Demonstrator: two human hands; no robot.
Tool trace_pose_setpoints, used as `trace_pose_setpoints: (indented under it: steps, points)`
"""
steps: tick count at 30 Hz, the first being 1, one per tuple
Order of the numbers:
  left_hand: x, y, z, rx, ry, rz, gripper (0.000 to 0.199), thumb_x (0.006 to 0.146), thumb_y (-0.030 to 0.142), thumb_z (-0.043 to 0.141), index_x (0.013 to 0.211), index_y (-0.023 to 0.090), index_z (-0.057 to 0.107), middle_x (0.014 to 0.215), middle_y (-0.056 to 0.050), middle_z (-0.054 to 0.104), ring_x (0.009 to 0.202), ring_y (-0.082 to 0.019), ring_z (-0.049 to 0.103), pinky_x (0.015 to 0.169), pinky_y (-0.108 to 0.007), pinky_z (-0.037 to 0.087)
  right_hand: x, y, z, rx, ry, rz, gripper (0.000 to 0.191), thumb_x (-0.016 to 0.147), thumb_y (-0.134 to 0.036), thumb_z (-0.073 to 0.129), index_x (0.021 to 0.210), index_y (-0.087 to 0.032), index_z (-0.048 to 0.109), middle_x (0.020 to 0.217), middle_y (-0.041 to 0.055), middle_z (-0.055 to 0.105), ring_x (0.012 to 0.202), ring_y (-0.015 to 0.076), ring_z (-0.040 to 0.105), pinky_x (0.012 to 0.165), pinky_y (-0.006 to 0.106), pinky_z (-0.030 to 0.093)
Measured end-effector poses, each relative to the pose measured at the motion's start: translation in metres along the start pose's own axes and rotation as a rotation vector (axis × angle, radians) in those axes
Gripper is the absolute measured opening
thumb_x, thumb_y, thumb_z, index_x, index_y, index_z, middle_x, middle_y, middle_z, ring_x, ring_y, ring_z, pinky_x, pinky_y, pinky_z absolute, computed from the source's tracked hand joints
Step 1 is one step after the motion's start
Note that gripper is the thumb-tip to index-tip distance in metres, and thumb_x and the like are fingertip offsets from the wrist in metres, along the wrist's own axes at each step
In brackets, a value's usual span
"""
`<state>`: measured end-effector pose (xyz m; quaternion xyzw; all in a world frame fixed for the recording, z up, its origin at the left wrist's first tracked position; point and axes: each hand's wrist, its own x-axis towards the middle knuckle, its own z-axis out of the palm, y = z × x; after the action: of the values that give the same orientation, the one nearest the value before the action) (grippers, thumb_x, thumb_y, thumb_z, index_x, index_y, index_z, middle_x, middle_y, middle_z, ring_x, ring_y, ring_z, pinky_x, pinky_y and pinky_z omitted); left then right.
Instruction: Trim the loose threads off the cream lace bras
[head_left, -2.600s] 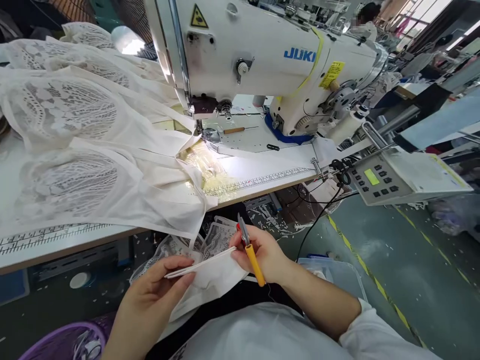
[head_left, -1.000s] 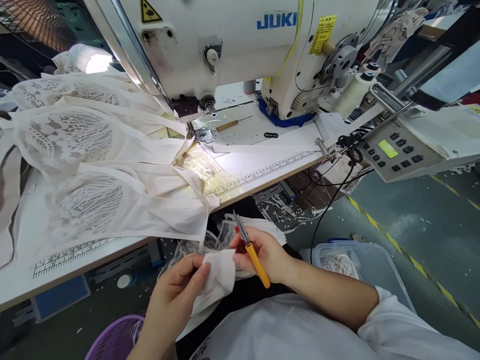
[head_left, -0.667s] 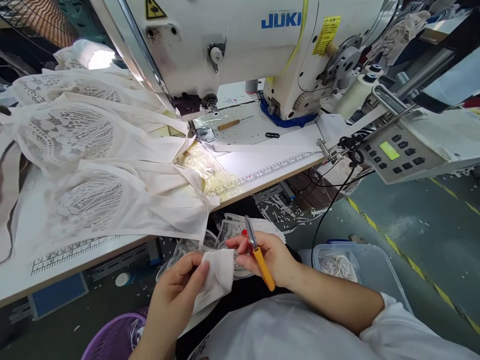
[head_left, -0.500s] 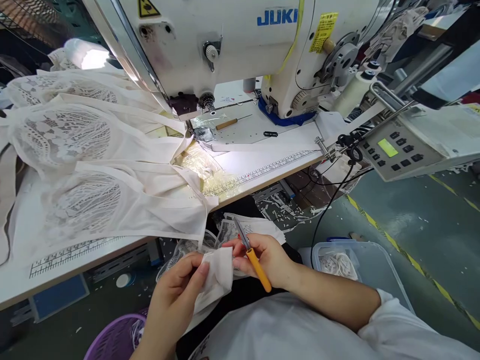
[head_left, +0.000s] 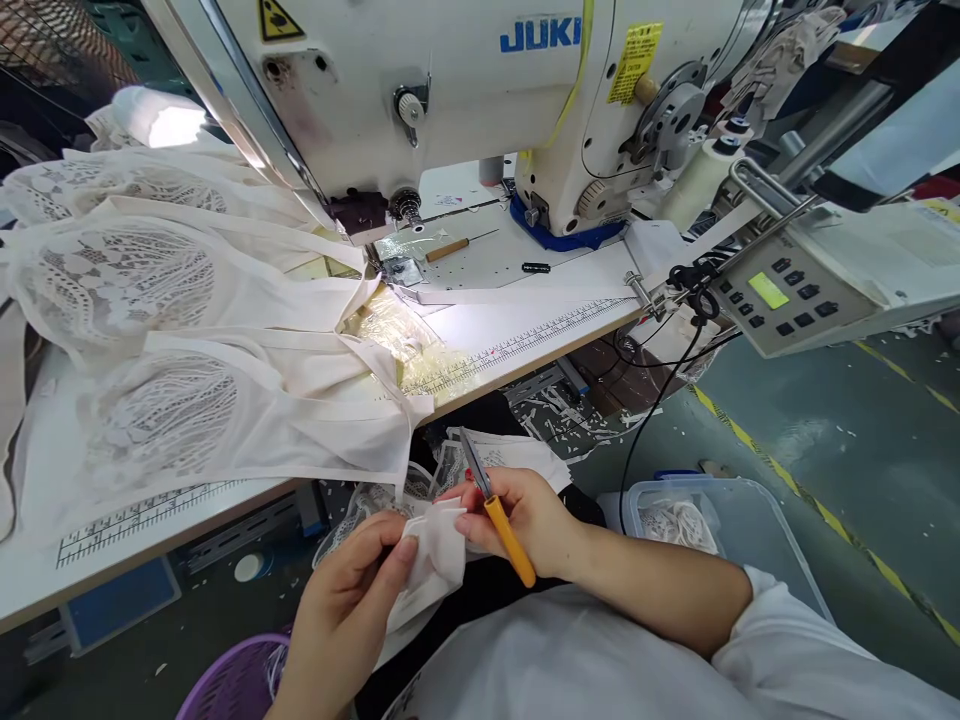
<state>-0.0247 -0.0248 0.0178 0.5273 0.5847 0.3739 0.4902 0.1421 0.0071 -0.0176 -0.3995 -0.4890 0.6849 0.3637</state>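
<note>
My left hand (head_left: pixel 356 590) pinches the edge of a white bra (head_left: pixel 435 555) between thumb and fingers, over my lap. My right hand (head_left: pixel 525 520) has its fingertips at the other side of that fabric edge. Across the same hand lie orange-handled scissors (head_left: pixel 508 540), blades pointing up and away from me. A bit of red shows at a right fingertip. Lace parts (head_left: pixel 371 505) of the white garment hang behind my hands, partly hidden by them.
A JUKI sewing machine (head_left: pixel 450 80) stands on the table (head_left: pixel 525 335). White lace bras (head_left: pixel 172 400) are piled at the left. An awl (head_left: pixel 457 245) lies under the machine arm. A control box (head_left: pixel 795 290) and clear bin (head_left: pixel 765 520) are at right, a purple basket (head_left: pixel 232 680) below left.
The pinched fabric edge has folded and parted slightly between my fingers. My right hand with the scissors has shifted a little to the left. The view has turned slightly.
</note>
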Motion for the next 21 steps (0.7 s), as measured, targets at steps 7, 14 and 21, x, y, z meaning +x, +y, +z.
trace_pose_setpoints:
  steps: [7,14,21]
  points:
    - [-0.0025,-0.0034,-0.0018,0.043,0.036,0.048,0.012,0.077,0.021,0.055,0.072,0.024,0.065,0.069,0.001,0.056,0.063,-0.013,0.05,0.053,-0.019,0.038,0.0017,-0.002,-0.0011,-0.026,0.027,-0.014,0.031,0.061,-0.041,0.068,0.062,-0.017,0.047,0.07,0.0031,0.056,0.061,0.0123,0.048,0.056,0.026,0.044]
    - [-0.0017,-0.0092,-0.004,0.091,0.028,0.118,0.012,0.077,0.022,0.054,0.069,0.023,0.063,0.069,0.001,0.056,0.06,-0.012,0.05,0.051,-0.018,0.039,0.0014,0.0014,-0.0028,-0.06,0.051,-0.025,0.031,0.062,-0.043,0.067,0.063,-0.018,0.048,0.063,0.0003,0.051,0.059,0.0124,0.045,0.053,0.025,0.041]
    - [-0.0008,-0.0078,-0.0006,0.241,0.076,0.163,0.013,0.078,0.021,0.053,0.066,0.022,0.059,0.065,0.002,0.055,0.056,-0.011,0.05,0.049,-0.017,0.039,0.0011,0.0019,-0.0049,-0.104,0.076,-0.041,0.031,0.062,-0.043,0.066,0.063,-0.018,0.048,0.062,-0.0008,0.046,0.06,0.0128,0.044,0.055,0.025,0.039]
